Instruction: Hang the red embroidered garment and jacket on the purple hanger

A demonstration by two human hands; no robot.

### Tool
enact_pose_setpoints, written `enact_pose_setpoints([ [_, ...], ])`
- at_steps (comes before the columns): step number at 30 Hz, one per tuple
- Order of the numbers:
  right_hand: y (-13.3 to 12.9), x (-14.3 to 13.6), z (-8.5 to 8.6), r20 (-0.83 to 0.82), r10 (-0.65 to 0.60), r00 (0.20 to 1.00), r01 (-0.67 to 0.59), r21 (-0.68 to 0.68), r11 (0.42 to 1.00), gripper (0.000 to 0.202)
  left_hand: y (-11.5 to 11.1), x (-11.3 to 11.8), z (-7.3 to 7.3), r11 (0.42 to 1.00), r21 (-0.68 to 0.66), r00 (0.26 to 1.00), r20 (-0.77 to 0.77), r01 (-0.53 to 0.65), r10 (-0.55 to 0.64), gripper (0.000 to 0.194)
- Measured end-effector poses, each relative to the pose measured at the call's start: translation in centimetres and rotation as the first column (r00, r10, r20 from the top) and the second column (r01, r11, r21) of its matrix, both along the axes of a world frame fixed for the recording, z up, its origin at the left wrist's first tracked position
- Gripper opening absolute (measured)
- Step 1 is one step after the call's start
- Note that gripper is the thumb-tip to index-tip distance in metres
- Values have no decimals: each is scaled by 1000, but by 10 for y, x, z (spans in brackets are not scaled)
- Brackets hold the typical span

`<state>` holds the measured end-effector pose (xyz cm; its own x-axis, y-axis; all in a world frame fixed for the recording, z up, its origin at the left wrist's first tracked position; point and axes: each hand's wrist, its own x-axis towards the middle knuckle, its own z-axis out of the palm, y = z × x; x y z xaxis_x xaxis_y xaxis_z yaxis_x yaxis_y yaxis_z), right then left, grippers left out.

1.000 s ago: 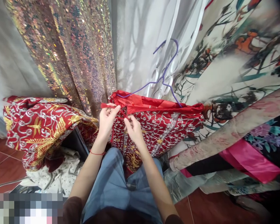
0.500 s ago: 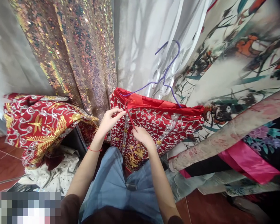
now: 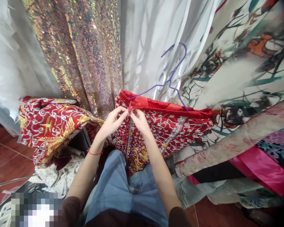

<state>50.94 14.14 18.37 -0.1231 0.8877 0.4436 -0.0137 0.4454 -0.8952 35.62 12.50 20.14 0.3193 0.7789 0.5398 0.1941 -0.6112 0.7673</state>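
A red embroidered skirt [image 3: 170, 129] with silver and gold patterns hangs in front of me, its waistband on a purple wire hanger [image 3: 172, 74]. At the waistband's left part, a thin red drawstring [image 3: 130, 107] shows a small loop or knot. My left hand [image 3: 115, 121] pinches the drawstring between thumb and fingers. Close against it, my right hand [image 3: 139, 120] pinches the same drawstring, fingertips nearly touching those of the left. A loose end of the string hangs below my fingers on the skirt.
Another red embroidered garment [image 3: 54, 123] lies draped at the left, over a spotted white cloth [image 3: 56, 176]. Behind hang a sequined fabric [image 3: 85, 47] and pale curtain cloth. Floral fabrics [image 3: 241, 69] and a pink cloth [image 3: 262, 170] fill the right side. Tiled floor [image 3: 4, 148] shows at the left.
My right hand has moved up from lower on the string to meet my left hand at the waistband. A loop or knot now shows there. The view has shifted slightly.
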Motion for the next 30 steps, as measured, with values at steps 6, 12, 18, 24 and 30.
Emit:
enact_pose_setpoints([
  [6, -13, 22, 16, 68, -32, 997, 32, 14, 999, 31, 9, 11, -1, 1000, 10, 992, 127, -29, 27, 25],
  [12, -21, 62, 34, 43, -334, 942, 334, 3, 943, 35, 51, 15, -6, 975, 17, 954, 209, -222, 213, 26],
  [18, -29, 62, 29, 237, -467, 852, 470, 50, 881, 41, 53, 14, -7, 978, 20, 922, 337, -209, 190, 15],
  [24, -26, 68, 21, 650, -120, 751, 170, -15, 985, 21, 45, -4, -12, 929, -82, 930, 38, -361, 364, 25],
  [30, -32, 61, 35, 358, 2, 934, -16, 36, 999, 35, 44, 19, -7, 910, -76, 726, 578, -407, 373, 29],
])
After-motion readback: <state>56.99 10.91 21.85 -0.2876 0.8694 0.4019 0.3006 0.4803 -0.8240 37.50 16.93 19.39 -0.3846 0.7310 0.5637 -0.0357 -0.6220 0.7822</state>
